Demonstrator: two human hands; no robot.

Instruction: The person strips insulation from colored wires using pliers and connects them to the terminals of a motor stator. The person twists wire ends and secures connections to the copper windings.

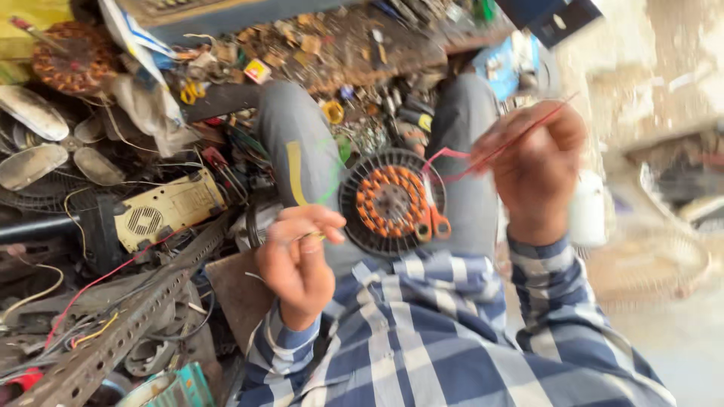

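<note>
Left hand (296,264): fingers pinched on something small, too blurred to tell, near the stator's left edge.
Right hand (532,162): raised, pinching a red wire (483,157) that runs toward the stator.
Stator (392,202): round, black, with copper coils, resting on the lap.
Scissors (431,218): orange-handled, lying on the stator.
Left side: perforated metal bar (121,332), fan blades (34,136), tangled wires.

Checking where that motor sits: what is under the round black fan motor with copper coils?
The fan motor rests on the person's lap, on grey trousers. Orange-handled scissors lie on its rim. What is directly beneath it is hidden.
</note>
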